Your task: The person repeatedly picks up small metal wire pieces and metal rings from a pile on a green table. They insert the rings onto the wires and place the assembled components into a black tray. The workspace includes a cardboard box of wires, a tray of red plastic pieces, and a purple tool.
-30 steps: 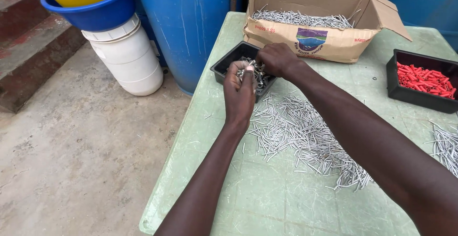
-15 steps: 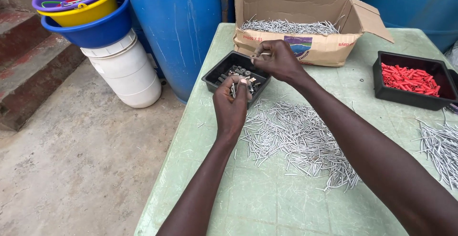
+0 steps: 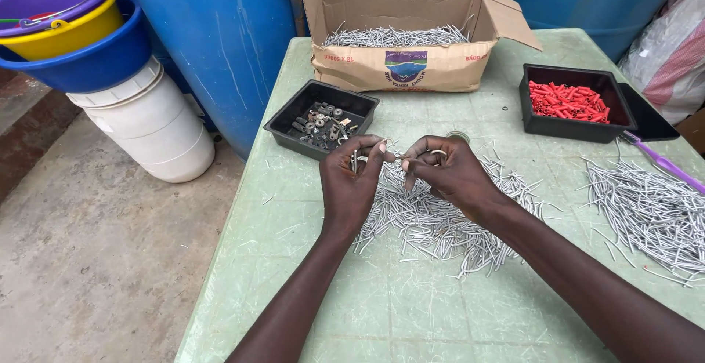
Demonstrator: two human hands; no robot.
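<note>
My left hand (image 3: 351,184) and my right hand (image 3: 448,172) meet above a pile of thin silver metal pins (image 3: 440,220) on the pale green table (image 3: 294,260). The fingertips of both hands pinch one small silver piece (image 3: 395,156) between them. My left hand also holds a short pin upright. Just beyond the hands sits a black tray of small dark and silver metal parts (image 3: 322,117).
An open cardboard box (image 3: 404,58) of silver pins stands at the table's far edge. A black tray of red plastic plugs (image 3: 569,102) is at the right, with a second pin pile (image 3: 650,212) and purple tool (image 3: 664,163). Blue barrel (image 3: 220,33), white bucket (image 3: 150,124) and stacked basins stand left.
Both hands have drawn back from the black parts tray toward me and now meet over the pin pile, pinching a small piece together.
</note>
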